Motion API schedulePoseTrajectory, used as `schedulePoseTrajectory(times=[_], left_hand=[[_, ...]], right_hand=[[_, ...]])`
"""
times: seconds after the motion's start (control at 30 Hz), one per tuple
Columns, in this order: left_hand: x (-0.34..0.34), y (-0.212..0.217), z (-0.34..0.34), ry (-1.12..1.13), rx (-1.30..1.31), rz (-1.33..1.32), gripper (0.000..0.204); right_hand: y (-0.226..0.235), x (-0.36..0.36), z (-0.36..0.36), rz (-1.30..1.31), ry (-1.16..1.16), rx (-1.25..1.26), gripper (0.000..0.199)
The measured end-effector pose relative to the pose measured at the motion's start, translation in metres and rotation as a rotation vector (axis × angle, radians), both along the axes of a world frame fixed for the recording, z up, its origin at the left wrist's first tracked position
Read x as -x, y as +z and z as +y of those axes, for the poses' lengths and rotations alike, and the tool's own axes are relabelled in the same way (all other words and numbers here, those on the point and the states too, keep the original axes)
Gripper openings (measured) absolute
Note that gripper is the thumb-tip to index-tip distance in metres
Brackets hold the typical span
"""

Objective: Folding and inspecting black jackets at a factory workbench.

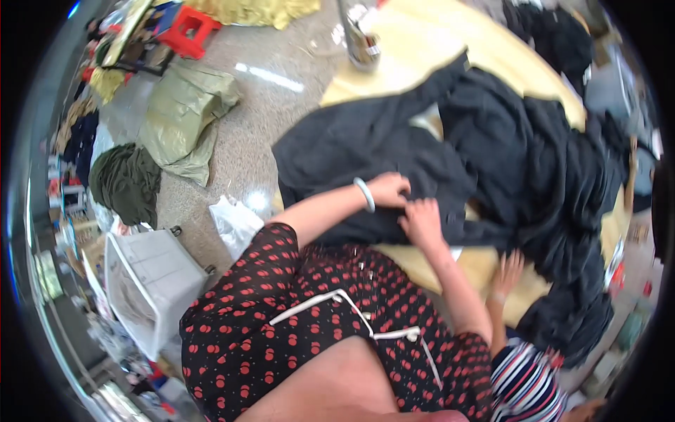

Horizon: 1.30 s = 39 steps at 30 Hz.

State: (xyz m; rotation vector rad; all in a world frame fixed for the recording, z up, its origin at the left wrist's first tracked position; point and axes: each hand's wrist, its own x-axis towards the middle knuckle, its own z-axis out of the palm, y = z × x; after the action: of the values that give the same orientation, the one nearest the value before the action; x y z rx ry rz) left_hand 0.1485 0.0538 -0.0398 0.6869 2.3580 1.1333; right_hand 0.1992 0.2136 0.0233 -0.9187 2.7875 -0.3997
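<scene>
- Edges: dark garment (pixel 365 144) lies across the pale yellow table (pixel 478 32), covering much of its left edge; speckled floor (pixel 246 133) beyond.
- Room: bare tabletop above the cloth; narrow strip near the wearer. Another person's hand (pixel 508 273) lies just right of it.
- Left hand (pixel 388 190): fingers curled, tips at the cloth (grip cannot be told).
- Right hand (pixel 423 219): fingers bent, nearly meeting the left; hold likewise unclear.
- Garment: charcoal-black, flatter at left, heaped in folds at right.
</scene>
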Motion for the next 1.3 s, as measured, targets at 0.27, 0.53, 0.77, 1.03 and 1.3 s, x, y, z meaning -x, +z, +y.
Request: schedulePoseTrajectory(times=[0.27, 0.53, 0.77, 1.03, 1.3], left_hand=[[-0.015, 0.006, 0.023, 0.023, 0.101, -0.001, 0.032], [-0.016, -0.001, 0.026, -0.049, 0.144, -0.098, 0.035], [-0.015, 0.007, 0.027, 0.016, 0.043, -0.173, 0.03], [-0.004, 0.031, 0.026, 0.221, 0.016, -0.487, 0.041], [-0.014, 0.021, 0.031, 0.198, 0.051, -0.288, 0.034]], right_hand=[[0.005, -0.011, 0.01, -0.071, 0.009, 0.077, 0.008], [0.005, -0.009, 0.012, -0.17, -0.081, 0.171, 0.008], [0.011, -0.004, 0.009, -0.243, -0.208, 0.191, 0.01], [0.025, 0.006, 0.005, -0.211, -0.378, 0.258, 0.018], [0.019, 0.006, 0.007, -0.146, -0.248, 0.135, 0.013]])
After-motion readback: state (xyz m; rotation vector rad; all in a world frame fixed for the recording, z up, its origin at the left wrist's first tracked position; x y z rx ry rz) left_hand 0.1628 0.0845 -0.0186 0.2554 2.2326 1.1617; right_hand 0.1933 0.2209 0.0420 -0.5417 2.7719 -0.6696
